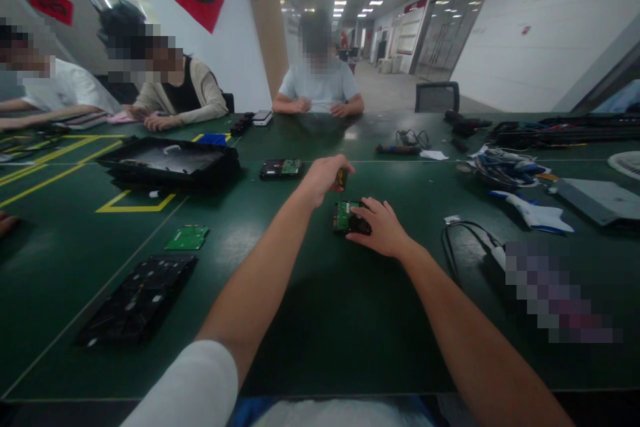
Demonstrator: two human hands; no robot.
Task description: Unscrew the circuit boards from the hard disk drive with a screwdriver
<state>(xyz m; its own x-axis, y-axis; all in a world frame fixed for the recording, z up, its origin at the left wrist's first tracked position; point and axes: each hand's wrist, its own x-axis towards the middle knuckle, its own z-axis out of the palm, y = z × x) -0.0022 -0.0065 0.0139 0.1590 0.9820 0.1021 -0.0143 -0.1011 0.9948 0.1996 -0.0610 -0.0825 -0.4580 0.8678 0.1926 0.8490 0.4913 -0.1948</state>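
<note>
Lying on the green table [345, 327]: one hard drive [343, 219], circuit side up. Right hand [381, 227] closed about its right end. Left hand [326, 179] gripping one screwdriver [342, 179], upright over the drive; tip contact cannot be told. Farther left and beyond: second drive [280, 168]. At left: loose green circuit board [187, 237]; flat black panel [140, 300], nearer the table edge.

Passable room on desk [350, 327] nearside of hard drive [343, 217]; second drive [281, 169] blocks far left, cable bundle [505, 168] far right.
</note>
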